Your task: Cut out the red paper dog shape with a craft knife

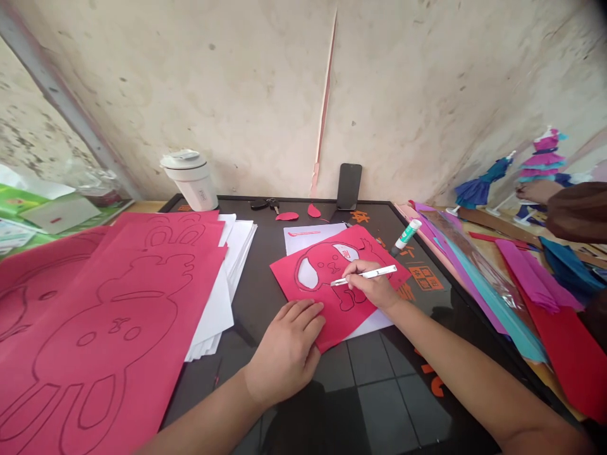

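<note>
the right hand [374, 287] grasps a white tool [382, 272] at red paper [328, 309]; the left hand [287, 347] (fingers curled, grip unclear) touches its edge.

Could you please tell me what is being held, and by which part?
The right hand holds a white pen-like tool by its front half. The left hand rests on the red sheet.

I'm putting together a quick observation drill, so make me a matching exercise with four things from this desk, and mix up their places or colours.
Things:
1. Smartphone
2. Lidded cup
3. Glue stick
4. Pen-like tool

Places, colours or states:
A. Green and white
B. In the right hand
C. Black, propped upright
D. Left of the keys

Pairs: 1-C, 2-D, 3-A, 4-B
</note>
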A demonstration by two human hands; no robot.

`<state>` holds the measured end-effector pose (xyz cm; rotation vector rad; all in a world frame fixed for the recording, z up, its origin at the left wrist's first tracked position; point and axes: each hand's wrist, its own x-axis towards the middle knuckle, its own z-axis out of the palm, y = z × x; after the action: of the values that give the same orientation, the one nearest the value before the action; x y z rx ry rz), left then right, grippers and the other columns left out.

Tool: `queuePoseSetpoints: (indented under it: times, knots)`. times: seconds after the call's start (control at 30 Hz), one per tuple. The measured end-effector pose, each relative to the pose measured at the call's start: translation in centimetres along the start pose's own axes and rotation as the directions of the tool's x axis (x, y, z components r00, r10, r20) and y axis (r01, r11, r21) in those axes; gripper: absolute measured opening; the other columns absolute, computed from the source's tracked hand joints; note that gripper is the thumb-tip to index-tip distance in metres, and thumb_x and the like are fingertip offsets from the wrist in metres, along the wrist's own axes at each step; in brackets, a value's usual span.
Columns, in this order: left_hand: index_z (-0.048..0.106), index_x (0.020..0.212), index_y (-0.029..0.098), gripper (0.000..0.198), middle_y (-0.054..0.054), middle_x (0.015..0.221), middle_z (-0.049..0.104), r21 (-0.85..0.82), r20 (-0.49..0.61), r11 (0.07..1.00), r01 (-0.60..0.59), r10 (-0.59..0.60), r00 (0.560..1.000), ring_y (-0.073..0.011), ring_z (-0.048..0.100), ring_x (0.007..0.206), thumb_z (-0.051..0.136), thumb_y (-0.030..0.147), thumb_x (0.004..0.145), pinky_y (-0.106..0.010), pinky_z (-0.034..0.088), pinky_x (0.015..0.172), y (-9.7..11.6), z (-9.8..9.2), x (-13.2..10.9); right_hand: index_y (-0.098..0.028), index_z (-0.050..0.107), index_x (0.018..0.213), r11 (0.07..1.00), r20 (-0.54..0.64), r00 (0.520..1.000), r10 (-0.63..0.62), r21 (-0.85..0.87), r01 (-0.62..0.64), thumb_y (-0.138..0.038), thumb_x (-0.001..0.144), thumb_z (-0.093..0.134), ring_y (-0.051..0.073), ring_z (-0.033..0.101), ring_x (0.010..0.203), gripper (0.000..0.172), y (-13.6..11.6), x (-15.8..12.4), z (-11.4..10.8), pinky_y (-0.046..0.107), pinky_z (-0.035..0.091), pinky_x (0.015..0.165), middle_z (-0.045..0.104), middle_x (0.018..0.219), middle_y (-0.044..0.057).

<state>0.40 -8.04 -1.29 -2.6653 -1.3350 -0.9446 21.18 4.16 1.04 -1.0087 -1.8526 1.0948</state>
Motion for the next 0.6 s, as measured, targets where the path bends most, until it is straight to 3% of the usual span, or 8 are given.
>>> queuePoseSetpoints:
  times: [0.2, 0.37, 0.6]
  knots:
    - [0.067, 0.111, 0.013, 0.039, -0.011, 0.121, 0.068, 0.009, 0.003, 1.0, -0.015, 0.015, 1.0, -0.0293, 0.06, 0.11, 0.046, 0.009, 0.078, -0.047, 0.049, 0.098, -0.1, -0.03, -0.06, -0.02, 0.063, 0.064, 0.999, 0.025, 0.999, 0.022, 0.024, -0.023, -0.023, 0.07, 0.057, 0.014, 0.053, 0.052, 0.009, 0.2, 0.09, -0.11, 0.027, 0.042, 0.053, 0.059, 0.053, -0.002]
    - [0.067, 0.111, 0.013, 0.039, -0.011, 0.121, 0.068, 0.011, -0.004, 1.0, -0.008, 0.008, 1.0, -0.029, 0.06, 0.11, 0.046, 0.009, 0.078, -0.048, 0.048, 0.099, -0.06, -0.1, -0.03, -0.02, 0.063, 0.066, 0.999, -0.03, 0.999, -0.017, 0.028, 0.018, -0.026, 0.075, 0.059, 0.015, 0.057, 0.059, 0.011, 0.29, 0.27, 0.08, 0.028, 0.045, 0.061, 0.061, 0.059, -0.001]
    - [0.067, 0.111, 0.015, 0.037, -0.011, 0.125, 0.066, 0.034, 0.014, 0.999, 0.016, -0.016, 1.0, -0.0306, 0.058, 0.116, 0.046, 0.01, 0.081, -0.051, 0.045, 0.102, -0.01, -0.04, 0.02, -0.019, 0.073, 0.084, 1.0, 0.079, 0.996, -0.031, 0.005, 0.03, -0.033, 0.081, 0.067, 0.017, 0.065, 0.071, 0.015, 0.66, 0.24, -0.12, 0.029, 0.05, 0.066, 0.073, 0.078, 0.003]
